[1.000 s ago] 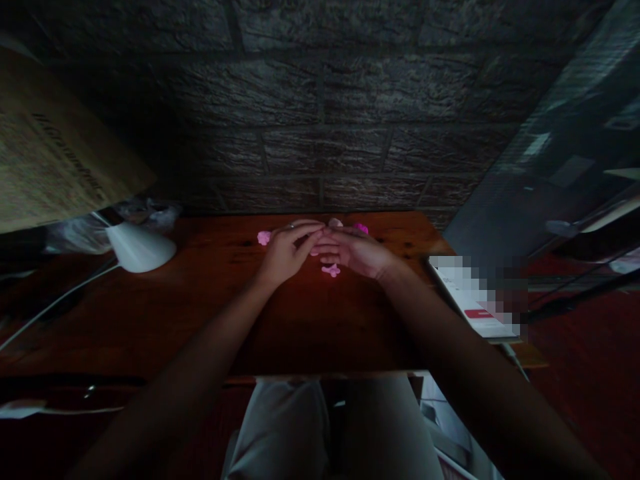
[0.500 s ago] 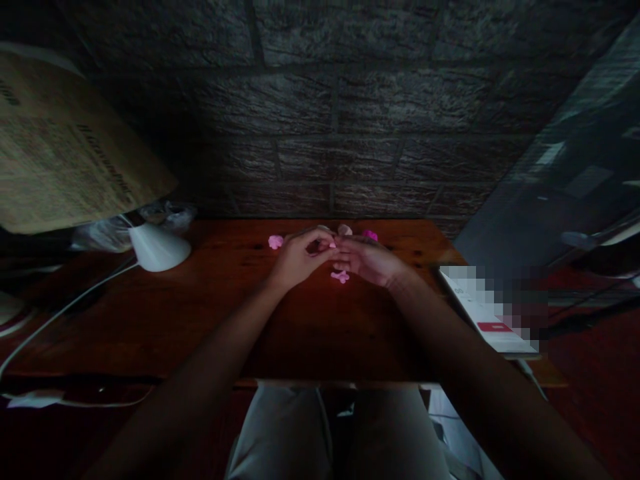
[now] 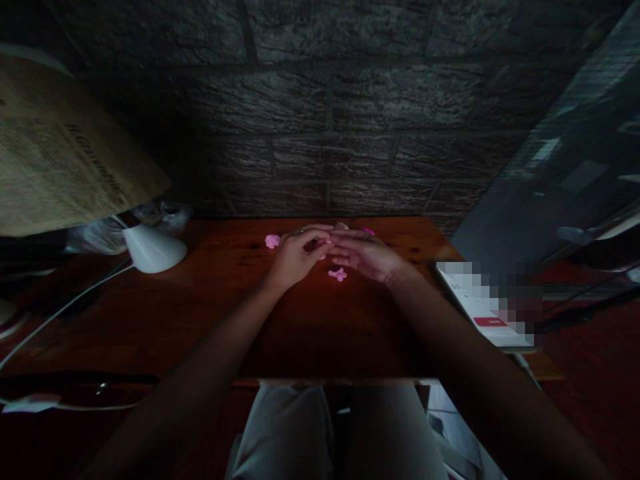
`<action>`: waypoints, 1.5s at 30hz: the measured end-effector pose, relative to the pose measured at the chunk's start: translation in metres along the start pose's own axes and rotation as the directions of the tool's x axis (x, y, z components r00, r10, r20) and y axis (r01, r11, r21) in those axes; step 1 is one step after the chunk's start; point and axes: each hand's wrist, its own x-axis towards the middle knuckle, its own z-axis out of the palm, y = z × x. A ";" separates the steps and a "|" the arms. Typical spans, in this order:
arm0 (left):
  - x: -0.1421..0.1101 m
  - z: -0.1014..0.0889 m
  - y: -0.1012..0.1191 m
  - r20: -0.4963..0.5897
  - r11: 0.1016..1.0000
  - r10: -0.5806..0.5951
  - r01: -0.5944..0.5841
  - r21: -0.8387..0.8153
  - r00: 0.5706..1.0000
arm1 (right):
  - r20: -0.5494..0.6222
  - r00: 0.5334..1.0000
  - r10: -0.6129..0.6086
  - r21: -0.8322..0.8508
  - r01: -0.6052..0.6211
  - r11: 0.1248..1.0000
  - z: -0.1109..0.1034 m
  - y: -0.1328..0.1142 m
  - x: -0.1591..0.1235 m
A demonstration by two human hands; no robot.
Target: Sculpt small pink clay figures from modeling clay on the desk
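My left hand point(image 3: 294, 257) is closed in a pinch, thumb against fingers, on a small pink piece point(image 3: 328, 243) that looks like modelling clay. Palm turned up, my right hand point(image 3: 367, 257) has its fingers stretched out and touching the left fingertips and the piece. Just below the hands lies a pink lobed clay shape point(image 3: 338, 274) on the wooden table. A pink clay lump point(image 3: 273, 241) rests left of my left hand. Behind the fingers, a pale pink lump point(image 3: 341, 227) and a brighter magenta lump point(image 3: 368, 231) are partly hidden.
On the left, a white lamp base point(image 3: 154, 250) with its cord stands under a paper-covered shade point(image 3: 75, 147), beside crumpled clear plastic point(image 3: 97, 233). A white box or booklet point(image 3: 493, 320) lies at the right table edge. A dark brick wall point(image 3: 295, 100) rises behind.
The view has shifted slightly. My fingers have moved a little over the small pink piece, the right fingers now straighter; the left pinch stays.
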 end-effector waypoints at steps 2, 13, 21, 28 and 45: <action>0.000 0.000 0.000 -0.013 1.000 0.005 -0.005 -0.008 1.000 | 0.012 1.000 -0.021 0.005 0.021 1.000 -0.001 0.001 0.001; 0.000 0.000 -0.003 -0.039 0.999 0.044 -0.044 0.011 0.998 | -0.053 0.998 -0.046 -0.034 0.044 0.998 -0.004 0.000 0.001; 0.000 -0.001 -0.005 -0.026 1.000 0.026 -0.026 0.016 0.999 | -0.053 0.996 -0.066 -0.057 0.063 0.996 0.001 -0.001 -0.001; -0.001 0.000 -0.004 0.014 1.000 0.009 -0.009 -0.016 1.000 | -0.089 0.991 -0.097 -0.109 0.087 0.990 0.004 0.000 -0.001; -0.002 0.005 -0.008 0.057 0.994 -0.015 0.022 -0.108 0.998 | -0.060 0.987 -0.152 -0.242 0.134 0.961 0.004 0.000 -0.001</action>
